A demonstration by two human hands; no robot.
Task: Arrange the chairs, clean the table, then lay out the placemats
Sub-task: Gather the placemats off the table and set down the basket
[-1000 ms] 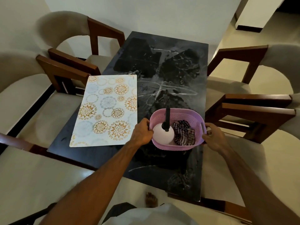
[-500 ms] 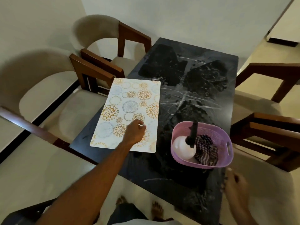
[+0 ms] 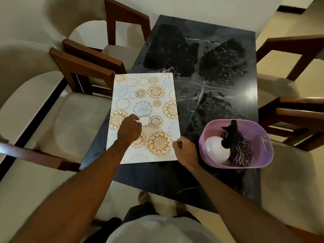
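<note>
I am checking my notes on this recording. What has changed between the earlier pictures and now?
Both hands let go of the pink basket. The left hand moved onto the placemat; the right hand then came to the placemat's right edge and seems to pinch it. The basket stays on the table, bottle and cloth inside.

Dark marble table (image 3: 219, 81): placemat (image 3: 145, 109), pink basket (image 3: 263, 160).
</note>
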